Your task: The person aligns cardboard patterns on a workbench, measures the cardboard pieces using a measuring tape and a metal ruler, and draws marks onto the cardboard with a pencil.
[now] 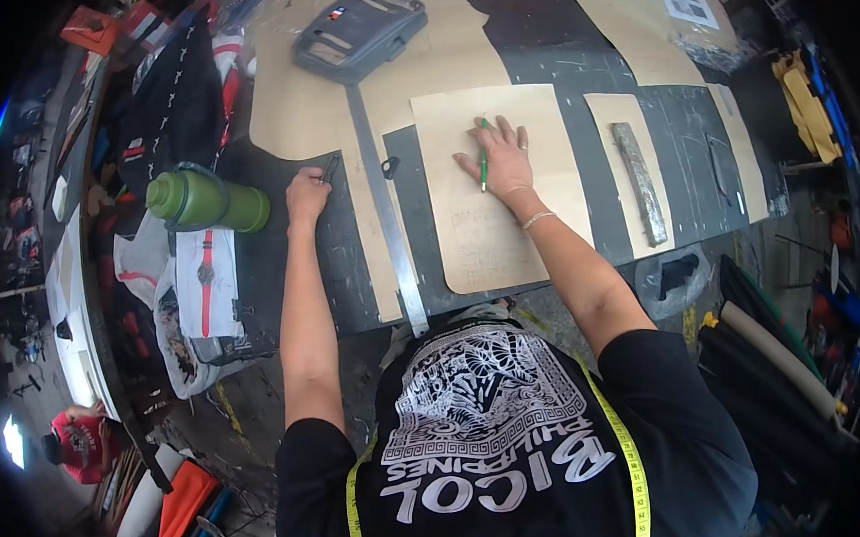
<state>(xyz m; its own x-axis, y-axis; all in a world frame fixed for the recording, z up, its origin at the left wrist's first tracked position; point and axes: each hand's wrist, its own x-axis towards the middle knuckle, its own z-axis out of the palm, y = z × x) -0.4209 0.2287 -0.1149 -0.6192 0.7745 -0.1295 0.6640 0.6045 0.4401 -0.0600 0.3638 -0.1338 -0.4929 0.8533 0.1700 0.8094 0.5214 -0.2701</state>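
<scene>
My right hand (505, 165) rests on a large tan paper pattern piece (490, 238), its fingers spread. A green pencil (483, 159) is tucked between the thumb and fingers, lying along the hand. On the dark tabletop to the left, my left hand (307, 199) has curled fingers around a slim dark tool (331, 167); its kind cannot be made out. Between the hands, a long metal ruler (385, 203) reaches from the grey bag to the near edge, over a narrow tan paper strip (377, 256). A small black object (390, 167) lies beside the ruler.
A grey zip bag (360, 31) sits on tan paper at the back. The green flask (210, 202) lies left of my left arm. A rough metal bar (639, 182) weighs down paper at right. Fabric rolls (776, 355) lean below right. A person in red (85, 443) is lower left.
</scene>
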